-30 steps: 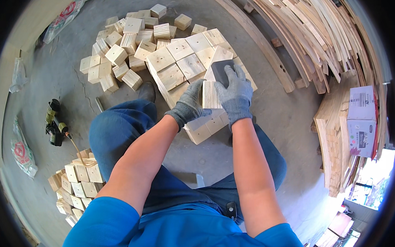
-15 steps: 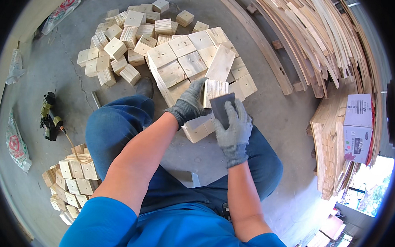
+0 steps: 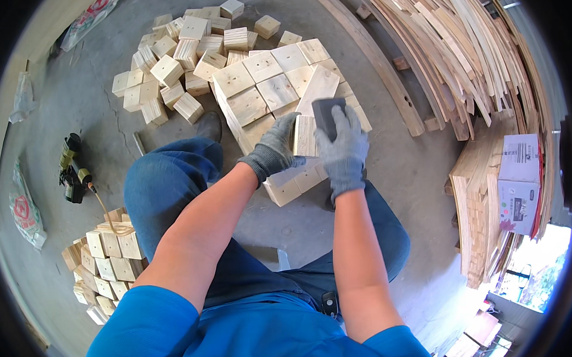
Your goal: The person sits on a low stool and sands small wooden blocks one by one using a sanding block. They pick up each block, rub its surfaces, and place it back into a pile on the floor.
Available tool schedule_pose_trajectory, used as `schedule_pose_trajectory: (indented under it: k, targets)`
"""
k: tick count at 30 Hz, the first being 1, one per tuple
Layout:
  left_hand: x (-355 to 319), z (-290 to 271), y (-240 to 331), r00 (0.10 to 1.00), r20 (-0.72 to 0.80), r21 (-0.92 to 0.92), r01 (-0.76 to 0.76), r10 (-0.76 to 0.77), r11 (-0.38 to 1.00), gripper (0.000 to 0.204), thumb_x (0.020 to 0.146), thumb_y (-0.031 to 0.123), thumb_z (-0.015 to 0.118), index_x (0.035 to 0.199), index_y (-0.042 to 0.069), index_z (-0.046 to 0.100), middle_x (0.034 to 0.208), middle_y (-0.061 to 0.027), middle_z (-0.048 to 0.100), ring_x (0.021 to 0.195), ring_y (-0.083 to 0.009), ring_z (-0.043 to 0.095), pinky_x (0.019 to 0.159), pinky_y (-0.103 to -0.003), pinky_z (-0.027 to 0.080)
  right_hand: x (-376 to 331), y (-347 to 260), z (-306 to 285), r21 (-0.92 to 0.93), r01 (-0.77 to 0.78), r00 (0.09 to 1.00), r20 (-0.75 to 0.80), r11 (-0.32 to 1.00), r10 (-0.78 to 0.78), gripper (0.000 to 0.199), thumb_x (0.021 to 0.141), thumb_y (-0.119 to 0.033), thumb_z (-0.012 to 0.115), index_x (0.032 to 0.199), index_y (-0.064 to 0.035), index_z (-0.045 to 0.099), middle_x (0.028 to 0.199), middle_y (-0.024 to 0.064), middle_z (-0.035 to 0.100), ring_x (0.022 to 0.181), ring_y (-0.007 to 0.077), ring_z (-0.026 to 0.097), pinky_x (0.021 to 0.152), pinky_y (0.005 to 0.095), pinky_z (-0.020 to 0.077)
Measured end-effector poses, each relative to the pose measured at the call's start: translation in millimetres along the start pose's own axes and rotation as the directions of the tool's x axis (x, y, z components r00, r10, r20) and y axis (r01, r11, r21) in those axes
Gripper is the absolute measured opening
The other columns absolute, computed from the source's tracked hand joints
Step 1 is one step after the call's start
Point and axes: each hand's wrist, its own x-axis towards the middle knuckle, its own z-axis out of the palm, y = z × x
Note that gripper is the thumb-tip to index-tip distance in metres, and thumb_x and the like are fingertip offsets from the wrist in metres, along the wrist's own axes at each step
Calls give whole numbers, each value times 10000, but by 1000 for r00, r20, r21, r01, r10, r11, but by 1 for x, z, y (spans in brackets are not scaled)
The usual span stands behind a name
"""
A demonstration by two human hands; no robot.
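My gloved left hand (image 3: 273, 146) is closed on the left side of a pale wooden block (image 3: 305, 137), steadying it over the near part of a stack of similar blocks (image 3: 248, 105). In my gloved right hand (image 3: 345, 150) is a dark grey sanding block (image 3: 325, 113), held against or just over the right side of the wooden block; the exact contact is hidden. A short flat board (image 3: 321, 84) lies aslant on the stack, just beyond both hands.
Loose wooden blocks (image 3: 196, 28) lie heaped beyond the stack. More blocks (image 3: 113, 267) are piled at near left, below a nail gun (image 3: 72, 167) with a hose. Long wood strips (image 3: 464, 46) line the right side, with a cardboard box (image 3: 519, 183) on stacked wood.
My right hand has pushed the sanding block away from me and slightly right, along the wooden block. My left hand and the wooden block have stayed in place.
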Motion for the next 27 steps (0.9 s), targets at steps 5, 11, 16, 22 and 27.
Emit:
schedule_pose_trajectory:
  k: [5,11,16,22,27]
  targets:
    - [0,-4,25,998,0,-7,71,-71,997,1070,655,295,1003,1556,108,459,1476,-219,570,1414,-401,546,1212,-437,452,-81,-18,-27,-40,4,996,86,999,0,706,837,-290,884,1484,-138,648,1628,163,510,1359,455,553,1133,567,458]
    - [1,-1,11,999,2,-34,54,-54,998,1087,672,335,993,1575,95,436,1506,-229,549,1445,-402,521,1229,-434,434,-90,-17,-24,-12,93,995,43,996,-92,726,804,-264,897,1480,-160,652,1604,154,531,1323,461,567,1107,582,465]
    - [-1,-2,11,1000,-11,83,-8,9,997,1161,668,291,1040,1610,68,399,1547,-180,527,1446,-313,515,1229,-394,419,-15,-14,-5,-10,74,997,29,997,-74,673,830,-258,863,1465,-170,660,1591,132,550,1324,437,578,1119,557,472]
    - [1,4,3,1000,18,-32,26,-26,999,1240,653,275,1063,1640,42,350,1545,-153,523,1453,-289,501,1240,-398,404,49,-14,6,-89,37,995,94,995,-28,658,889,-372,818,1484,-159,636,1606,104,542,1235,444,646,1028,585,528]
    - [-2,0,6,999,-22,65,37,-36,997,1178,629,376,1036,1600,112,424,1529,-239,537,1439,-431,532,1212,-443,457,2,-14,-1,-50,81,996,46,995,-78,668,892,-364,812,1492,-133,631,1620,107,529,1250,451,620,1038,597,504]
